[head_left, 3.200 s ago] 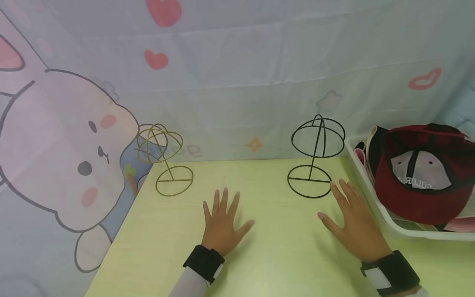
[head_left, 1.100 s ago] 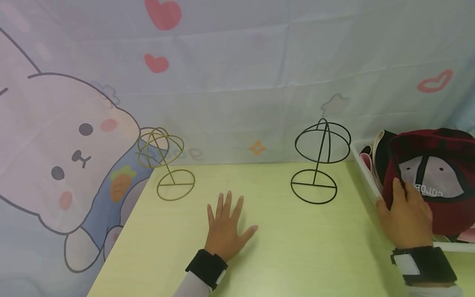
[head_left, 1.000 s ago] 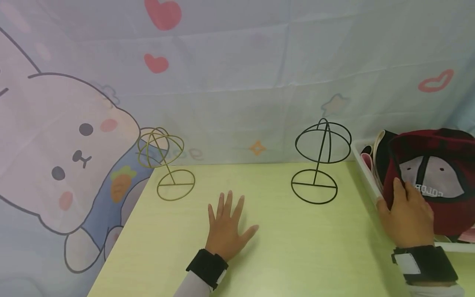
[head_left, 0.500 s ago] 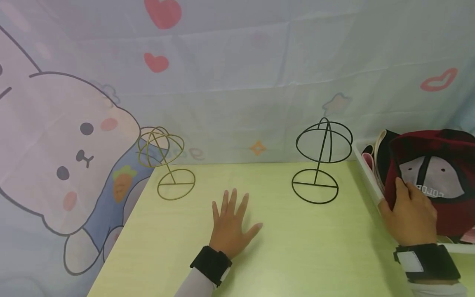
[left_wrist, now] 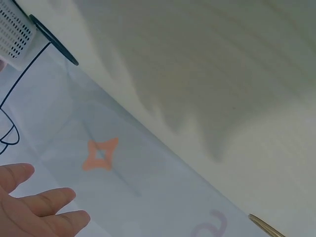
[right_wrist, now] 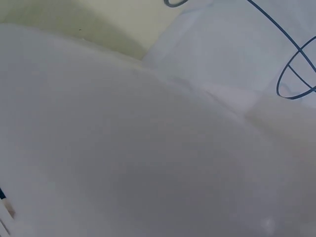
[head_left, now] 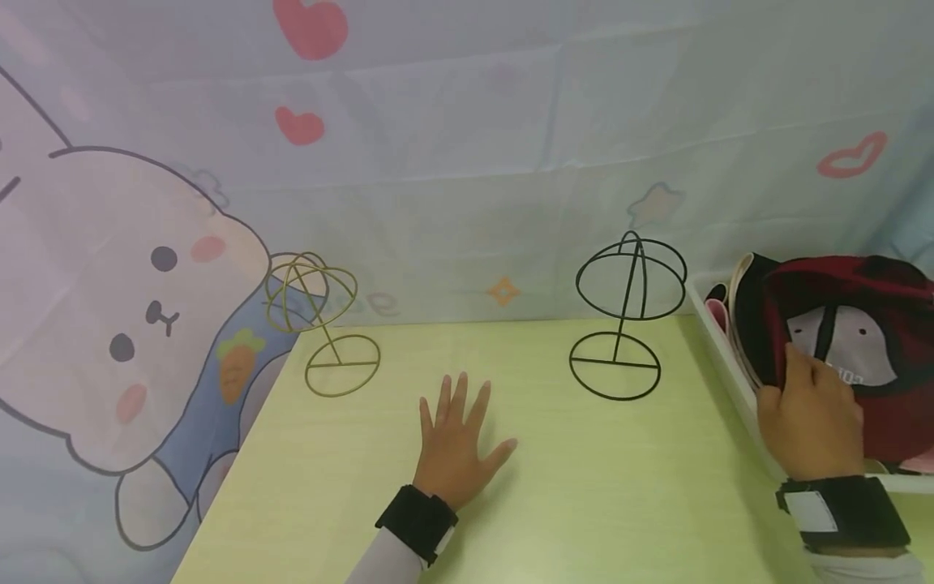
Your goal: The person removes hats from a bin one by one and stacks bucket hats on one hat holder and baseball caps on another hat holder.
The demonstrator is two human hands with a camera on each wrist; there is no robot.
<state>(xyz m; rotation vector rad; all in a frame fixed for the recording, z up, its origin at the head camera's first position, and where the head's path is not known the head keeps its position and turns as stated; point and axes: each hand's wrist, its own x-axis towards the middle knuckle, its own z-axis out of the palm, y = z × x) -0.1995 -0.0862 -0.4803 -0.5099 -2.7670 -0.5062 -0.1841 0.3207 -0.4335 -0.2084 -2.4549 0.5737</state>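
In the head view my right hand (head_left: 813,422) grips the near-left edge of a dark red baseball cap (head_left: 901,426). The cap lies inside-up in a white basket (head_left: 740,401), its pale lining panel facing me. My fingertips are partly hidden behind the cap's edge. Over the yellow table my left hand (head_left: 454,454) is spread with straight fingers, holding nothing. Its fingers (left_wrist: 52,201) also show at the lower left of the left wrist view. Most of the right wrist view is a blurred pale surface that I cannot identify; the right hand is not visible there.
A black wire hat stand (head_left: 615,361) stands left of the basket. A gold wire hat stand (head_left: 341,365) is at the table's back left. More hats, including a black one (head_left: 751,324), fill the basket. A printed cloth (head_left: 438,203) hangs behind the table (head_left: 540,503).
My right hand has moved from beside the black stand to the basket and taken hold of the red cap. The cap's gripped edge now looks slightly bent. My left hand has barely shifted.
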